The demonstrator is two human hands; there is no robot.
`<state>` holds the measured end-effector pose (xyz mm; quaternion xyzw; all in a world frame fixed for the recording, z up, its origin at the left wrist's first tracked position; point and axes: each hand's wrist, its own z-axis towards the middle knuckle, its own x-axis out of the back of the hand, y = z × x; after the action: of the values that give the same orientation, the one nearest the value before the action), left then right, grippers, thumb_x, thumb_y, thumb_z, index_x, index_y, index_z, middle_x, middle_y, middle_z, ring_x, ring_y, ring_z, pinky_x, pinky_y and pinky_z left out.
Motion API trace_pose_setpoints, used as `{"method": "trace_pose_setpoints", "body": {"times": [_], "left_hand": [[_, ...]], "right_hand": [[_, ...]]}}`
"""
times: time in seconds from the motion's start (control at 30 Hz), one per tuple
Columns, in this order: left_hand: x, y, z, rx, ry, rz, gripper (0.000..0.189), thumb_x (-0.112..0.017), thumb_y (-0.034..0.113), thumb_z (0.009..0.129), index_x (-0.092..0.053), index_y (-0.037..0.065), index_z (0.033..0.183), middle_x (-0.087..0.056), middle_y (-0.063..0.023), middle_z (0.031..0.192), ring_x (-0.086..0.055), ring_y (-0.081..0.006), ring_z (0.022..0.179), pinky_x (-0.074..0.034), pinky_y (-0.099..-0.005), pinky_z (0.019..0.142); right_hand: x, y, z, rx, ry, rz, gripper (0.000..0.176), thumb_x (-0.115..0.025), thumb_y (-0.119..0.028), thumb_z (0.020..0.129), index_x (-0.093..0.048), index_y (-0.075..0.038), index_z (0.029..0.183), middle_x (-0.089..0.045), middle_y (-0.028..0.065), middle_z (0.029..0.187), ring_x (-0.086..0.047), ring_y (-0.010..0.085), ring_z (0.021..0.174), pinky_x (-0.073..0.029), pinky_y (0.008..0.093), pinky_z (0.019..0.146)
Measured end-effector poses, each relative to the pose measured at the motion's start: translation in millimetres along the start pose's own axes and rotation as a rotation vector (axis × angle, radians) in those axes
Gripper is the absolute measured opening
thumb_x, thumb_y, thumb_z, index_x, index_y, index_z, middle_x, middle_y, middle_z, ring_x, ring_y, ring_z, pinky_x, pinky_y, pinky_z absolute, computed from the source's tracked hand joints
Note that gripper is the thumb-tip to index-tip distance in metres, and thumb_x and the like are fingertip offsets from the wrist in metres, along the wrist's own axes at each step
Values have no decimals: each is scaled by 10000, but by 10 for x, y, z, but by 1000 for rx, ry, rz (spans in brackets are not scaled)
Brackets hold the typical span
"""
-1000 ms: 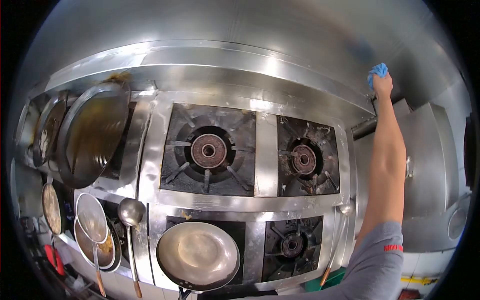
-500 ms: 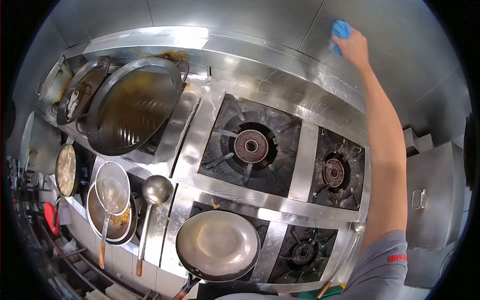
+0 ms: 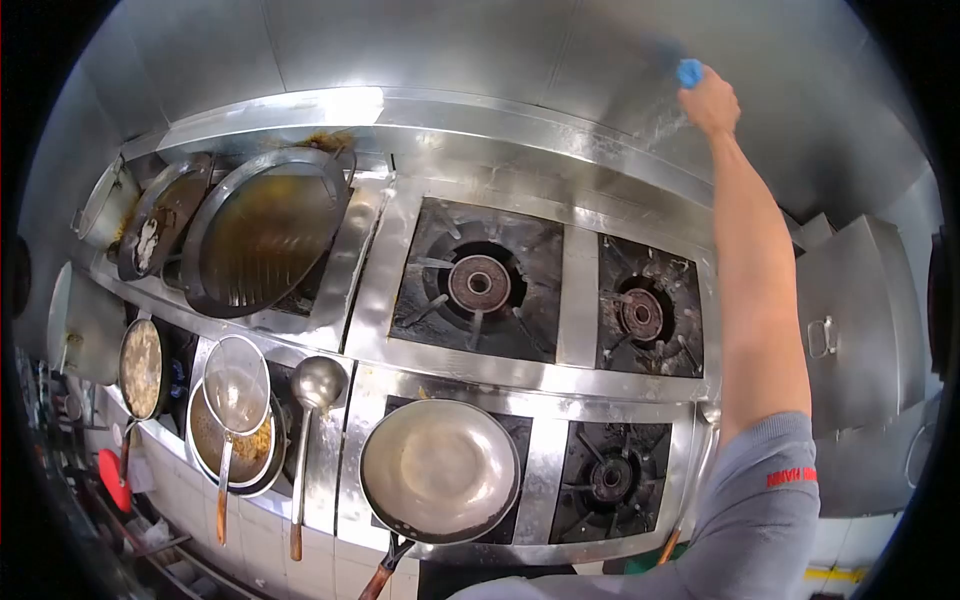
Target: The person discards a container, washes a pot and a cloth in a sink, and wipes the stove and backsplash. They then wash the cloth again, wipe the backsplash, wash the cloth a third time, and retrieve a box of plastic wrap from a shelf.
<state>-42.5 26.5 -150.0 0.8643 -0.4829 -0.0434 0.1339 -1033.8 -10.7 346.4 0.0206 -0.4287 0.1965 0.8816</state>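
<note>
My right hand (image 3: 712, 103) is closed around a bunched blue cloth (image 3: 690, 72), most of it hidden by the fingers. Stretched far forward, the arm holds the cloth up at the stainless steel back wall (image 3: 440, 55), where wet-looking streaks show just left of the hand. My left hand is out of view.
Below the arm is a steel stove with several burners, including a large one (image 3: 479, 285). A wok (image 3: 440, 470) rests at the front. To the left are a ladle (image 3: 318, 382), a strainer (image 3: 237, 385) and a wide pan of dark liquid (image 3: 265, 235). A steel cabinet (image 3: 865, 330) stands right.
My right hand has moved with the blue cloth further right and up along the wall, away from the panel seam. The camera view has tilted upward and shifted right.
</note>
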Motion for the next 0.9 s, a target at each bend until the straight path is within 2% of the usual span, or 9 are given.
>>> {"method": "trace_pose_setpoints", "body": {"times": [0.07, 0.13, 0.27, 0.33, 0.43, 0.47, 0.77, 0.83, 0.9], "left_hand": [[21, -20, -39, -9, 8, 18, 211, -575, 143, 834, -662, 64, 1009, -654, -121, 937, -615, -278, 846, -504, -365, 770], [11, -38, -115, -21, 16, 40, 211, -572, 141, 835, -663, 65, 1009, -654, -123, 940, -616, -282, 850, -505, -368, 776], [-32, -56, -270, -49, 56, 73, 213, -566, 138, 836, -666, 66, 1010, -656, -128, 945, -619, -291, 859, -505, -373, 788], [-106, 28, -422, -64, 81, 92, 214, -563, 136, 837, -667, 67, 1011, -657, -131, 948, -620, -295, 864, -505, -376, 794], [-70, 45, -479, -163, 26, 208, 301, -633, 265, 839, -644, 125, 1105, -658, -142, 1040, -621, -290, 878, -507, -386, 822], [-69, 128, -357, -128, 114, 351, 312, -645, 231, 859, -643, 31, 1099, -688, -93, 963, -658, -198, 871, -542, -360, 720], [-1236, 1497, -1139, -682, -171, 935, 400, -663, 294, 836, -613, 46, 1146, -672, -138, 1054, -639, -244, 999, -494, -337, 870], [-1575, 1637, -1028, -1027, -351, 991, 375, -647, 269, 853, -607, 34, 1142, -654, -128, 1092, -630, -218, 991, -483, -329, 882], [-2135, 1856, -1470, -1004, -578, 985, 353, -623, 226, 874, -584, 18, 1157, -635, -118, 1115, -616, -197, 988, -473, -327, 891]], "right_hand": [[210, 554, -67, -81, 36, 7, 444, -646, -287, 718, -609, -133, 1132, -662, 152, 1054, -630, 332, 1006, -502, 460, 827], [132, 1227, -165, -189, 179, 465, 450, -645, -251, 738, -582, -100, 1157, -648, 126, 1081, -627, 284, 994, -497, 427, 813], [625, 2083, -915, -694, -255, 1512, 430, -614, -196, 777, -538, -139, 1196, -610, 73, 1098, -579, 247, 978, -452, 457, 817], [760, 2603, -1432, -653, -373, 1853, 480, -616, -224, 762, -519, -144, 1224, -578, 76, 1178, -550, 244, 1059, -437, 489, 846], [1405, 2887, -2406, -537, -390, 1934, 557, -593, -253, 774, -472, -112, 1299, -539, 101, 1274, -542, 270, 1106, -425, 463, 921], [1634, 2995, -2754, -437, -412, 1991, 550, -582, -249, 797, -465, -96, 1311, -535, 109, 1290, -546, 277, 1112, -430, 445, 930], [3962, 4053, -6607, -894, 157, 1628, 517, -513, -369, 943, -445, -20, 1318, -578, 122, 1218, -577, 225, 1091, -460, 347, 912], [4526, 4113, -7524, -954, 276, 1465, 514, -536, -378, 935, -458, -22, 1299, -605, 113, 1154, -607, 222, 1028, -480, 343, 868], [5006, 4014, -8272, -1038, 409, 1371, 513, -553, -379, 929, -466, -20, 1285, -615, 114, 1120, -626, 224, 987, -494, 343, 840]]}}
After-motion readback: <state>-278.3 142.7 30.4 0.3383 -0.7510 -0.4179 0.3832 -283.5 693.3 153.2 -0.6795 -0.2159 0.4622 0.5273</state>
